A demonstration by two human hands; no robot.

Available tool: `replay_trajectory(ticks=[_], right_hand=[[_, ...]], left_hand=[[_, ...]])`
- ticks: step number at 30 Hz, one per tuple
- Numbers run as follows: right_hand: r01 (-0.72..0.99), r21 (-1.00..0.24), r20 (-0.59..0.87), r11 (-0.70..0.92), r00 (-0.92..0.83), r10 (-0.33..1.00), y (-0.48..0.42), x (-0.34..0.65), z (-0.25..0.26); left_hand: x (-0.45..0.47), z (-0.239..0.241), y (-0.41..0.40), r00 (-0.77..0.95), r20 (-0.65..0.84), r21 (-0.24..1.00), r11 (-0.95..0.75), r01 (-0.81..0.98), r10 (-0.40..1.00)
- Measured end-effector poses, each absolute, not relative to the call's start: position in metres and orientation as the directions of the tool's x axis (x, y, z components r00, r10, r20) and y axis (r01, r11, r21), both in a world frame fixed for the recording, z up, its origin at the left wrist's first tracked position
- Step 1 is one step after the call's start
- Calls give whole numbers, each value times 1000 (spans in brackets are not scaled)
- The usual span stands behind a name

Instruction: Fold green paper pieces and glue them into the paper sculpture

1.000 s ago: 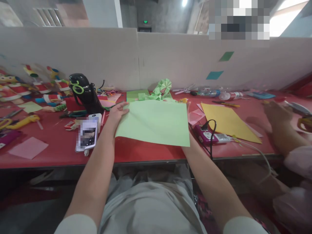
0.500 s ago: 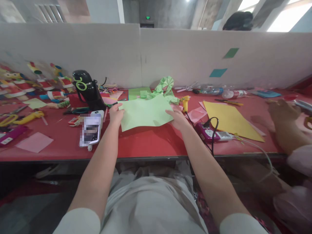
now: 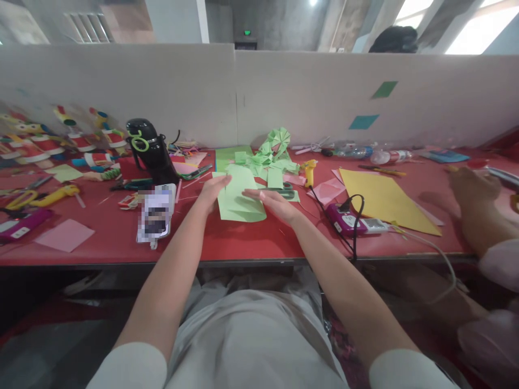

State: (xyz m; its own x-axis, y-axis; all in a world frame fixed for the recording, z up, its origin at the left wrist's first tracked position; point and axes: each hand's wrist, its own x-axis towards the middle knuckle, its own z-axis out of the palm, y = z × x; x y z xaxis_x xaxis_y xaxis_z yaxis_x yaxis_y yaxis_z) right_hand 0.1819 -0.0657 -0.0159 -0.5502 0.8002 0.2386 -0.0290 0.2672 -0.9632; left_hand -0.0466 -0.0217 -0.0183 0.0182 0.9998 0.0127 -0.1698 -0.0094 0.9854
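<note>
A light green sheet of paper (image 3: pixel 241 202) is bent over on itself in front of me, above the red table. My left hand (image 3: pixel 214 190) has its left edge pinched between thumb and fingers. On the other side, my right hand (image 3: pixel 275 204) lies with fingers stretched out against the right part of the sheet. Behind the paper sits a heap of folded green paper pieces (image 3: pixel 265 159), with a fan-like round piece (image 3: pixel 280 139) on top. Scissors (image 3: pixel 287 190) with a dark green handle lie just beyond my right hand.
A yellow glue gun (image 3: pixel 309 172), a purple power strip (image 3: pixel 344 220) with cables and a yellow sheet (image 3: pixel 385 200) are at right. To the left stand a phone (image 3: pixel 157 213) and a black bottle (image 3: pixel 150 151). Another person's arm (image 3: pixel 480 216) rests at far right.
The green sheet was spread wide between both hands; now it is folded over and narrower. My hands have come closer together, and the scissors behind have come into view.
</note>
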Motion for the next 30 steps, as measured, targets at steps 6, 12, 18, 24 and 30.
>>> replay_trajectory(ticks=[6,12,18,24,30], right_hand=[[-87,-963,270,256,-289,918,-59,179,-20],[-264,-964,-26,-38,-51,998,-44,180,-25],[-269,-961,-46,-69,-92,995,-44,179,-29],[-243,-964,-81,-105,-105,991,-44,181,-27],[-305,-937,-138,-170,-126,982,-49,180,-20]], left_hand=[[-42,-27,-18,-157,33,998,-42,-56,987],[-32,-21,-31,176,33,955,21,-296,984],[-20,-21,-32,193,19,950,42,-309,981],[-25,-27,-22,23,-5,975,10,-221,1000],[-27,-29,-20,54,9,973,3,-231,999]])
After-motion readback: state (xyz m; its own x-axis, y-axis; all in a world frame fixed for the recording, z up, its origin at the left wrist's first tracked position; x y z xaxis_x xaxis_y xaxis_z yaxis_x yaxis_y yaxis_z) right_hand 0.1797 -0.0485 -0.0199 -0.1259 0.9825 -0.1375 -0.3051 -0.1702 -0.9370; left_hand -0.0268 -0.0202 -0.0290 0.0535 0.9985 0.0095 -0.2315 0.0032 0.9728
